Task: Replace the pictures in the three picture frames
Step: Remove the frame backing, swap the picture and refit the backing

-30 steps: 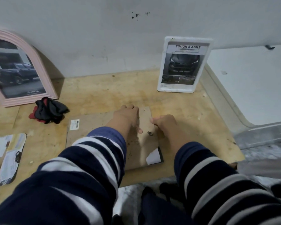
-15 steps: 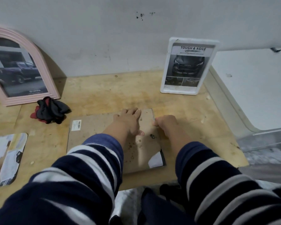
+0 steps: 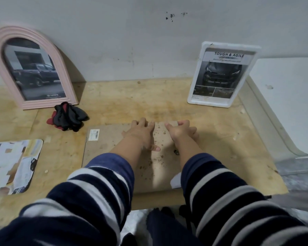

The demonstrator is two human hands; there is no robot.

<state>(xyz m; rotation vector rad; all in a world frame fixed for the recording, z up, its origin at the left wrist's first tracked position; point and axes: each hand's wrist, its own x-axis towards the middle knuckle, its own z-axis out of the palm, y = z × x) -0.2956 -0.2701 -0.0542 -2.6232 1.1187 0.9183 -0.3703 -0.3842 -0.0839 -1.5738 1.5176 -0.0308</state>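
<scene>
A: From the head view, where's the frame being worked on?

B: A flat brown fibreboard-backed picture frame (image 3: 110, 148) lies face down on the pale plywood tabletop (image 3: 212, 139), near its front edge. Both striped sleeves cover much of it, so its front face and near corners are hidden.

A: And the hands?

B: The left hand (image 3: 140, 135) rests on the backing, fingers fairly straight and spread. The right hand (image 3: 180, 132) has its fingers curled at the far edge; whether they pinch anything, I cannot tell.

A: The other frames?

B: A pink arched picture frame (image 3: 0, 50) and a white rectangular picture frame (image 3: 196, 71) lean on the wall, each showing a dark car. A colourful printed sheet (image 3: 11, 166) is cut off at left; red-and-black gloves (image 3: 68, 118) lie bunched beside the pink one.
</scene>
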